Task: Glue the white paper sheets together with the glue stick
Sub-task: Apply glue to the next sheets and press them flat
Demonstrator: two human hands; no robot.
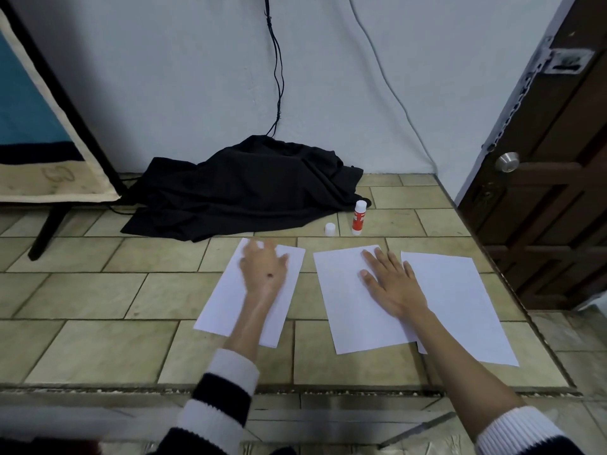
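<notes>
Three white paper sheets (348, 310) lay side by side on the tiled floor (98, 290). I saw my left hand (262, 267), blurred, fingers spread on the left sheet (230, 307), my right hand (391, 284) flat on the middle one; the uncapped glue stick (358, 218) stood beyond them.

Three white paper sheets on the tiled surface, all flat and plain. The left sheet (230, 310) sits on its own, angled a bit, with a gap to the middle sheet (348, 303). The right sheet (460, 307) has its near left corner tucked under the middle one. Just beyond them, the glue stick (358, 218) stands upright, red label, white top, uncapped; its white cap (330, 229) stands just beside it on the left.
</notes>
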